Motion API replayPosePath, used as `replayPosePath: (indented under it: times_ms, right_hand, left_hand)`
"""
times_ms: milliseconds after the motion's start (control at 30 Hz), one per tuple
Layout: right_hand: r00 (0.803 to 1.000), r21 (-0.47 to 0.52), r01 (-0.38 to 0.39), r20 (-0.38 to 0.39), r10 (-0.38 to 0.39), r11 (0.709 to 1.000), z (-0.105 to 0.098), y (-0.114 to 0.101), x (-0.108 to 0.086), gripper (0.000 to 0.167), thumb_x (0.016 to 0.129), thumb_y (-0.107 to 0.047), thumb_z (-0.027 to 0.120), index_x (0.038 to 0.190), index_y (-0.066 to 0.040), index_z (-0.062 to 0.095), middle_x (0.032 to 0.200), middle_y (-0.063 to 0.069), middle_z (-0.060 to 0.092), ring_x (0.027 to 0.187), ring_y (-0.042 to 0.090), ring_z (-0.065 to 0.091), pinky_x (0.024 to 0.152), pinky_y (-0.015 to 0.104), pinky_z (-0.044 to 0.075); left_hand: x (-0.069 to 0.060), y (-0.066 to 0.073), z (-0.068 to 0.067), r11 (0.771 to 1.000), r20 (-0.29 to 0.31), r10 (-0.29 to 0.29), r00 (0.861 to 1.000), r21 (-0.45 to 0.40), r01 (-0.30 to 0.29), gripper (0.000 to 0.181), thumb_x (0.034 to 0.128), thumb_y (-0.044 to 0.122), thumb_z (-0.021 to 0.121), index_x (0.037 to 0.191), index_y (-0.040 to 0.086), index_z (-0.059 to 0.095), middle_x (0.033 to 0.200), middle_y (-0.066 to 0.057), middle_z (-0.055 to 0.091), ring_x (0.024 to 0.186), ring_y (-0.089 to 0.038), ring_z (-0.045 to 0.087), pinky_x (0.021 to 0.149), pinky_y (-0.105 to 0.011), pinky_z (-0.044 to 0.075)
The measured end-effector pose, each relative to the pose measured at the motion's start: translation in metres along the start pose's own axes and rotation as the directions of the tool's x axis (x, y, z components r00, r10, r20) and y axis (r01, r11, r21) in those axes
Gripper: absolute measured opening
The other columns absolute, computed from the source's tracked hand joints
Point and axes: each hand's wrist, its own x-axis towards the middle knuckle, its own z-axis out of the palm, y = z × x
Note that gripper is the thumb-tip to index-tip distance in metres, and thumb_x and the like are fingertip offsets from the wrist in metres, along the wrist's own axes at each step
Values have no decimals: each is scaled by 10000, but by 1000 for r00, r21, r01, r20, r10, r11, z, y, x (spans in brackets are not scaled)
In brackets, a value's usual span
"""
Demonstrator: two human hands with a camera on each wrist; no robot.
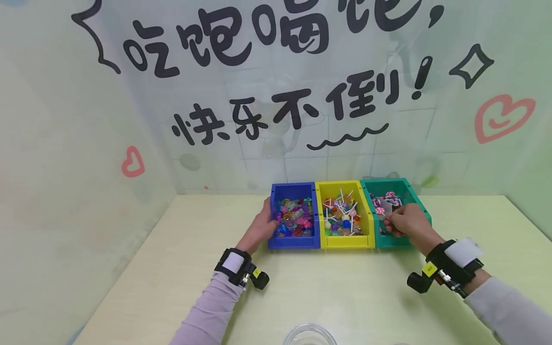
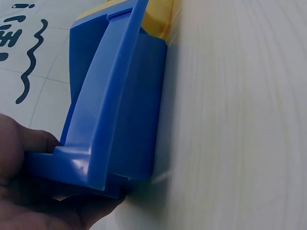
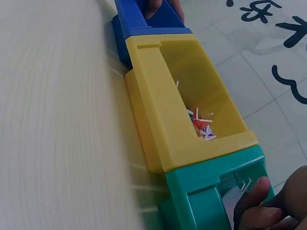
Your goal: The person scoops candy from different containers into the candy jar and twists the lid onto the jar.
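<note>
My left hand (image 1: 262, 224) grips the left wall of a blue bin (image 1: 294, 243), thumb over the rim and fingers outside. Colourful translucent trinkets (image 1: 295, 218) fill that bin. In the left wrist view the same hand (image 2: 43, 191) holds the bin's corner. My right hand (image 1: 409, 221) reaches into a green bin (image 1: 424, 206), thumb and fingers pinching a small translucent whitish piece (image 1: 384, 207); its exact kind is unclear. Pink-and-white swirl lollipops (image 1: 391, 198) lie around it. The right wrist view shows the curled fingers of the right hand (image 3: 273, 206) over the green bin.
Between the two bins stands a yellow bin (image 1: 345, 242) with lollipops and small beads (image 1: 342, 215). All three bins touch side by side on the pale wooden table (image 1: 336, 282), against the lettered wall (image 1: 276, 167). A clear round glass container (image 1: 309, 328) stands at the near edge of view.
</note>
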Motion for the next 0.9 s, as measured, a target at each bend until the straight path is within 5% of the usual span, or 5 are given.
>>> replayPosePath:
  times_ms: [300,900]
  right_hand:
    - [993,-168,81,-69,-93,983,-6,12,-10,254,970,-73,414,1059,99,579,829,114,626,689,156,528,529,225,443]
    - [999,94,29,16,-31,995,-22,24,-27,386,1030,-231,417,1172,118,503,788,-59,600,657,69,529,590,210,480]
  left_hand:
    - [-1,-3,8,999,-41,32,999,2,-32,701,903,-49,398,1527,104,118,1517,-190,358,1408,-348,345,1155,-550,245]
    - [0,-6,7,999,-81,45,996,28,-43,639,956,53,449,1523,117,162,1515,-177,372,1387,-361,379,1136,-544,290]
